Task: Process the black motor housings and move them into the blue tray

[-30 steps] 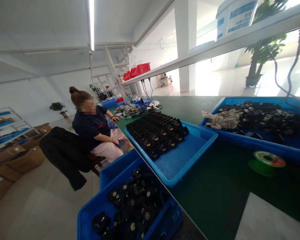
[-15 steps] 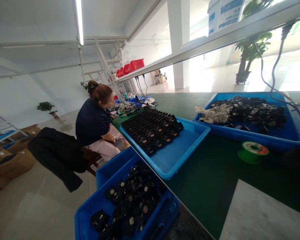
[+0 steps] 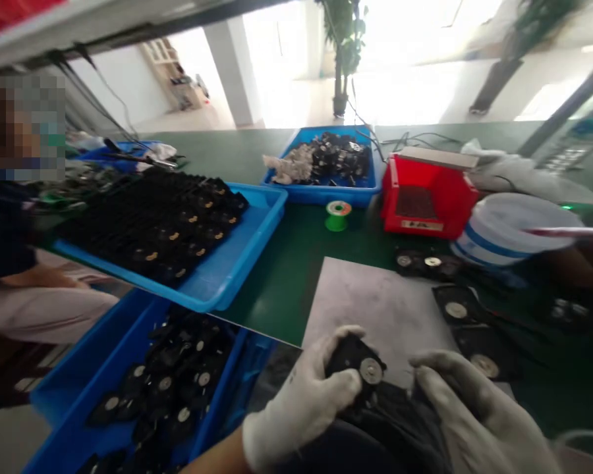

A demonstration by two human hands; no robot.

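Note:
My left hand (image 3: 309, 392), in a white work glove, grips a black part with a round silver disc (image 3: 370, 370) on its face. It holds this part tilted over the near edge of a grey-white board (image 3: 370, 296). To the right is my gloved right hand (image 3: 479, 408), its thumb and fingertips drawn together in a pinch. What sits between those fingertips, if anything, is too blurred to name. Right of the board lie several similar black parts with silver discs (image 3: 484, 365). A dark cloth-like surface (image 3: 400, 421) shows below my hands.
A blue tray (image 3: 257, 260) holds rows of black parts; a lower blue bin (image 3: 220, 401) holds loose ones. Behind stand another blue bin (image 3: 321, 192), a green spool (image 3: 337, 217), a red bin (image 3: 432, 197) and a white bucket (image 3: 504, 230). A seated person (image 3: 4, 230) is at left.
The view has swung right and down from the seated person and trays. Both my gloved hands have come into view, the left with a black part in it.

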